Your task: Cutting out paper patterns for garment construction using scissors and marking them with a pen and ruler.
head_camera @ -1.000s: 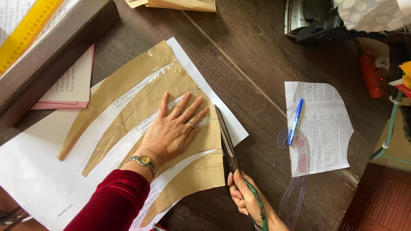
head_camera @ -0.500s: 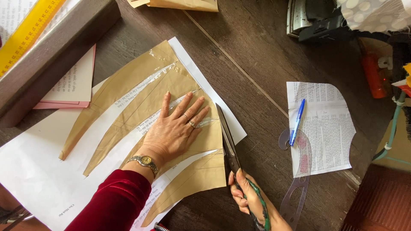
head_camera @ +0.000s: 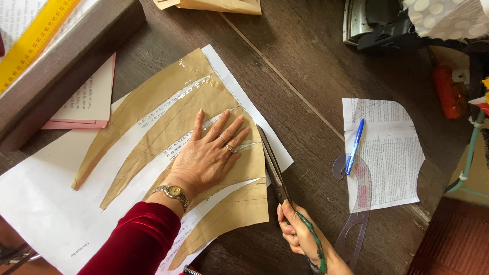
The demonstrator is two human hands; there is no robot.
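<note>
My left hand (head_camera: 209, 155) lies flat, fingers spread, on a tan paper pattern (head_camera: 163, 127) made of curved strips taped onto a white sheet (head_camera: 46, 203). It wears a wristwatch, rings and a dark red sleeve. My right hand (head_camera: 300, 231) grips the handles of long dark scissors (head_camera: 272, 168). The blades run along the right edge of the tan pattern, pointing away from me, and cut into the white sheet.
To the right lie a printed paper piece (head_camera: 392, 153), a blue pen (head_camera: 355, 146) and a clear curved ruler (head_camera: 356, 203). A yellow ruler (head_camera: 35, 40) and a wooden ledge (head_camera: 71, 66) sit top left, over pink-backed papers (head_camera: 86, 102). Dark clutter fills the top right.
The scissors and my right hand have edged slightly forward along the pattern's right edge. My left hand stays pressed flat on the pattern.
</note>
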